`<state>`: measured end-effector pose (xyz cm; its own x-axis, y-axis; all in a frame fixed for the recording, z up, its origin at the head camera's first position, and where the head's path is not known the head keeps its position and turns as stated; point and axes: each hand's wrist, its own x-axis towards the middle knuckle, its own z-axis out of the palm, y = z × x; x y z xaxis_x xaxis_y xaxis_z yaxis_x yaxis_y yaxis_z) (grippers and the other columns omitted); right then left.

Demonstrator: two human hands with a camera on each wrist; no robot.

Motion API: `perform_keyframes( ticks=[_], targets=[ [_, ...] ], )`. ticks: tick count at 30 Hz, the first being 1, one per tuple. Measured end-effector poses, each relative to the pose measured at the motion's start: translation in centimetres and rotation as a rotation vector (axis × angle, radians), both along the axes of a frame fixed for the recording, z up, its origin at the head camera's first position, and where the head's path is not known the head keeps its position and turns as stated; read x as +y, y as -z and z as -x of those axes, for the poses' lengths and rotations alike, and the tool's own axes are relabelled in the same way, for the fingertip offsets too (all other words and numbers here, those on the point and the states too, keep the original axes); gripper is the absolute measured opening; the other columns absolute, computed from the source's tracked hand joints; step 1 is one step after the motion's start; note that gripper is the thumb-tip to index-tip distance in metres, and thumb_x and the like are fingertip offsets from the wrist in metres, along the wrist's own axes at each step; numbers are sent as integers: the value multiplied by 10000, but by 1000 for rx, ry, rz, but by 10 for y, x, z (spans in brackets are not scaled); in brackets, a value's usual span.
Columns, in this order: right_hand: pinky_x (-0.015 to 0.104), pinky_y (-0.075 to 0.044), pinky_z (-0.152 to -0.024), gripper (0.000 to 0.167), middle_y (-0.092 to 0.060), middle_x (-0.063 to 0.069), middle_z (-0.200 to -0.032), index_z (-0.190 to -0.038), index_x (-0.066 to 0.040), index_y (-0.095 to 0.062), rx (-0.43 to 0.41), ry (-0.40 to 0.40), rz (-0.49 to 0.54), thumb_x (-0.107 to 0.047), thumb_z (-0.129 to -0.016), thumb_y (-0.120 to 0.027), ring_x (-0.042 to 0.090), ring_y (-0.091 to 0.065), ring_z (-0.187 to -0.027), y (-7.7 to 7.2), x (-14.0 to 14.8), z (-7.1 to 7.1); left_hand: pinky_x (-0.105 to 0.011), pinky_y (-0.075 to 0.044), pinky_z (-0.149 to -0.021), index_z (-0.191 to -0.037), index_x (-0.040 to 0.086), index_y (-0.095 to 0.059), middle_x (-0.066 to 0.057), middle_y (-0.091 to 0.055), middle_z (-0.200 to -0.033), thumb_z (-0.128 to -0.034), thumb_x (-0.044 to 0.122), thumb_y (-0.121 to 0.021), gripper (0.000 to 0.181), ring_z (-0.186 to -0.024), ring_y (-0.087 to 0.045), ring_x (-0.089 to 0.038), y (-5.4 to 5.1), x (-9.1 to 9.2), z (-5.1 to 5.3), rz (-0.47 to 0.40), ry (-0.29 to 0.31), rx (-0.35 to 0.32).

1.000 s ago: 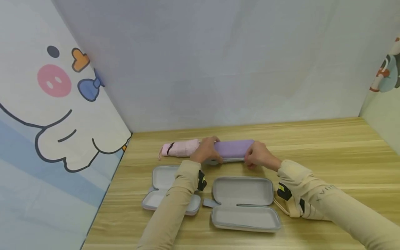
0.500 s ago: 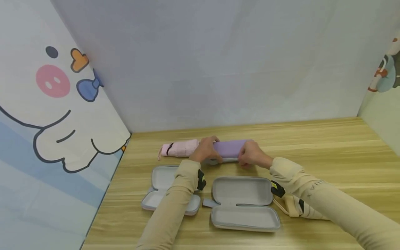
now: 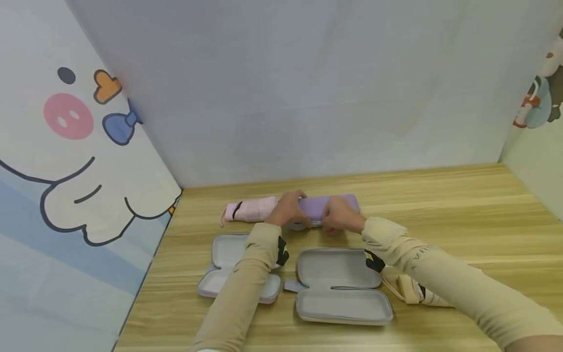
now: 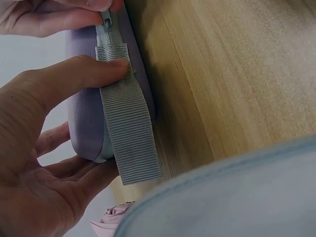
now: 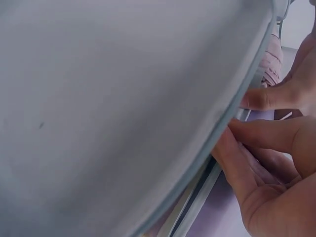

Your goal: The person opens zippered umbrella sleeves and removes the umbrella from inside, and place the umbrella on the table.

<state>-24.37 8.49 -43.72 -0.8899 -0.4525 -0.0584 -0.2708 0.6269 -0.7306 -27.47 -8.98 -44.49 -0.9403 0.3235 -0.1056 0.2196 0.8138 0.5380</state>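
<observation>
A purple zip case [image 3: 314, 207] lies at the back of the table. My left hand [image 3: 288, 209] grips its left end. In the left wrist view the thumb presses a grey ribbed strap [image 4: 127, 113] at the seam, with the other fingers around the end. My right hand [image 3: 341, 215] is at the front of the case; its fingers pinch the zip pull [image 4: 106, 19], just beyond the left thumb. In the right wrist view a dark line runs along the case's seam behind the right fingers, and the rim of a grey-lined case covers much of the picture.
A folded pink umbrella [image 3: 252, 209] lies left of the purple case. Nearer stand two open grey-lined cases, a left one [image 3: 226, 250] partly under the left sleeve and a right one [image 3: 343, 305]. A folded beige umbrella [image 3: 411, 289] lies under the right forearm.
My right hand has slid left along the front of the purple case, from its right end towards my left hand. The left hand has kept its grip on the left end.
</observation>
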Motion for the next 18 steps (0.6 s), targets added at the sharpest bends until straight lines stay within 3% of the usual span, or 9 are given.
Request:
perform_keyframes(
  ticks=[7,18],
  targets=[
    [332,-532,-460,190,-623,159,-525,-551,72,-638,-17,-4,36,111,-660,-487,261,-644,-475,0,-10,1,-346,-469,-883,-1237,21,-566,-155,-593,-1205,-594,120,-892,727,-1068,-551,-265,0,2,4,-7,2,7],
    [322,-537,-482,150,-637,143,-550,-616,75,-665,-46,26,27,117,-663,-529,268,-645,-499,2,-6,8,-348,-471,-883,-1212,14,-569,-156,-598,-1183,-576,83,-895,718,-1064,-555,-273,0,6,7,-24,-43,14]
  ],
)
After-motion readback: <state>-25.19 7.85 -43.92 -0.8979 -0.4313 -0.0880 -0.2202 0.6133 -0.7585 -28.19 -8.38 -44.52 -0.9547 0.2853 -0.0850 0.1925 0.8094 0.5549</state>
